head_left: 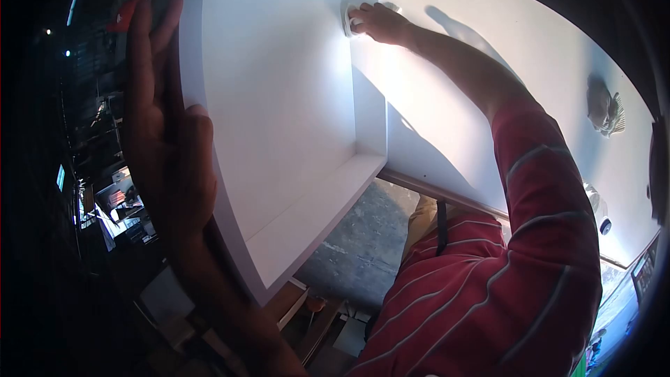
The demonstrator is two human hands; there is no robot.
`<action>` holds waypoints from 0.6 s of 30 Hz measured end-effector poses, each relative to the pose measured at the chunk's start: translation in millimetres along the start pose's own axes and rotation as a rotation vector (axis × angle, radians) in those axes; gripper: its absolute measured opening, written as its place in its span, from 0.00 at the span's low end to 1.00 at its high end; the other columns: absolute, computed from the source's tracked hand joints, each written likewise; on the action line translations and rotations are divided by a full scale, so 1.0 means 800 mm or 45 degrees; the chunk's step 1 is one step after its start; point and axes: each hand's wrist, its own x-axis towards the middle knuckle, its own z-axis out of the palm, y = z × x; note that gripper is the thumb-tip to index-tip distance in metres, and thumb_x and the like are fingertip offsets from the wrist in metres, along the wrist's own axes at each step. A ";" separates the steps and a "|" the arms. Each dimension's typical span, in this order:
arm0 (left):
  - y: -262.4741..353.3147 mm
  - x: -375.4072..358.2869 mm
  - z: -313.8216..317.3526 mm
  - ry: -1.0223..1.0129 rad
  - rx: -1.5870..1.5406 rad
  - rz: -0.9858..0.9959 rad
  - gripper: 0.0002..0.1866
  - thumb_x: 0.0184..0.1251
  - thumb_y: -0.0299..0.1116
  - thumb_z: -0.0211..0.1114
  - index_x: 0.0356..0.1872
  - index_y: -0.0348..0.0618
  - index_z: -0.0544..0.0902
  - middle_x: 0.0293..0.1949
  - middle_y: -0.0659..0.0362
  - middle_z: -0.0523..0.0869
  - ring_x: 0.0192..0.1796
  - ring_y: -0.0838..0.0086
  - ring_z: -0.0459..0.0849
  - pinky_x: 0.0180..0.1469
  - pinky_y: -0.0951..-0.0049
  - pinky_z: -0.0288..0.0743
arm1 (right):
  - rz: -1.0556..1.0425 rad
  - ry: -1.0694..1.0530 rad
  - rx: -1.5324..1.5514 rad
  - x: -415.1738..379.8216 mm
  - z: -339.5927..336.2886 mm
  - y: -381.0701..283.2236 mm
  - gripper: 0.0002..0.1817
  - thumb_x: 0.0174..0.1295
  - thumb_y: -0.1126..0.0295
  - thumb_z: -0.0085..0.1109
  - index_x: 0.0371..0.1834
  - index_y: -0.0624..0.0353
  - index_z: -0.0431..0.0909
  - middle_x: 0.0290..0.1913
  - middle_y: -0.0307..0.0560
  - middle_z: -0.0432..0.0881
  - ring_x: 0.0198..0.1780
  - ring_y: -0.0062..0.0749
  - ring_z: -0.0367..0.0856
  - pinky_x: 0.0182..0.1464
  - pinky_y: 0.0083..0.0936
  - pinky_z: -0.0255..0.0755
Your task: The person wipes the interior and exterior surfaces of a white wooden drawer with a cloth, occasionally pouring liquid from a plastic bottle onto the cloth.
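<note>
A large white open-fronted box (279,98) stands tilted on a white board. My left hand (171,146) is against its outer left side, with the fingers stretched up and apart and the thumb at the front edge. My right hand (382,23) reaches across to the box's far inner corner. Its fingers are bent round a small white piece (347,21), pressed where the box meets the board. The hand covers much of that piece, so its kind cannot be made out.
The white board (447,146) extends right under my arm. On it lie a crumpled striped cloth-like thing (607,108) and a round whitish item with a black centre (601,220). Grey floor (356,237) shows below. Wooden pieces (286,304) are at the bottom; the dim left background is cluttered.
</note>
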 end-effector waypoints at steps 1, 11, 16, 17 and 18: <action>-0.001 0.001 -0.001 -0.006 0.000 0.007 0.43 0.48 0.26 0.47 0.73 0.34 0.48 0.68 0.44 0.66 0.71 0.58 0.64 0.72 0.59 0.53 | 0.001 -0.040 -0.146 0.011 -0.001 0.013 0.17 0.59 0.75 0.53 0.50 0.43 0.80 0.55 0.32 0.72 0.58 0.29 0.68 0.57 0.28 0.69; 0.012 0.002 0.000 0.027 0.116 -0.136 0.44 0.46 0.27 0.47 0.73 0.40 0.51 0.67 0.46 0.68 0.69 0.60 0.68 0.69 0.62 0.60 | 0.129 0.087 -0.351 0.009 -0.014 0.048 0.11 0.59 0.71 0.54 0.46 0.55 0.78 0.48 0.41 0.79 0.54 0.32 0.77 0.49 0.29 0.77; 0.025 0.000 0.003 0.051 0.024 -0.348 0.44 0.46 0.23 0.45 0.73 0.42 0.52 0.68 0.48 0.67 0.68 0.63 0.69 0.66 0.64 0.65 | 0.476 0.068 0.043 0.013 -0.053 0.019 0.11 0.58 0.74 0.52 0.45 0.58 0.76 0.43 0.49 0.78 0.46 0.41 0.80 0.44 0.36 0.77; 0.025 0.001 0.000 0.066 0.031 -0.334 0.44 0.46 0.23 0.45 0.73 0.42 0.52 0.68 0.48 0.67 0.68 0.63 0.69 0.66 0.64 0.65 | 0.383 0.196 -0.029 0.020 -0.045 0.006 0.12 0.58 0.75 0.52 0.46 0.57 0.75 0.44 0.49 0.77 0.46 0.41 0.79 0.43 0.37 0.77; 0.023 0.000 -0.002 0.042 0.019 -0.331 0.43 0.47 0.24 0.46 0.73 0.42 0.52 0.68 0.48 0.66 0.68 0.62 0.68 0.66 0.63 0.65 | 0.367 0.161 -0.119 0.030 -0.038 -0.006 0.12 0.61 0.73 0.48 0.47 0.57 0.76 0.47 0.50 0.75 0.47 0.40 0.79 0.45 0.34 0.77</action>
